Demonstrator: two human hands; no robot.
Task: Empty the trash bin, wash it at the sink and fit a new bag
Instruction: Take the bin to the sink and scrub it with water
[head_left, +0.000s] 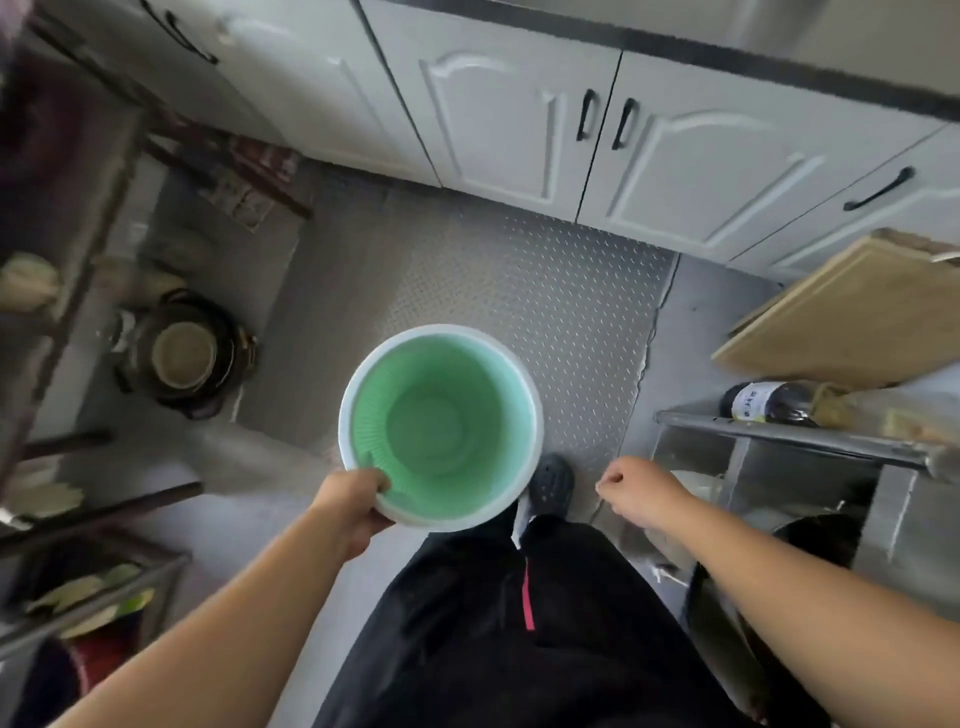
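The bin (440, 427), empty and unlined, hangs over the floor (519, 291). Left hand (353, 512) pinches its rim at 7 o'clock; right hand (636, 493) is curled, holding nothing. Support with both hands toward the sink.

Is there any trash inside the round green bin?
No, the round green plastic bin with the white rim, gripped at its rim by the left hand, shows only its bare green bottom and ribbed walls.
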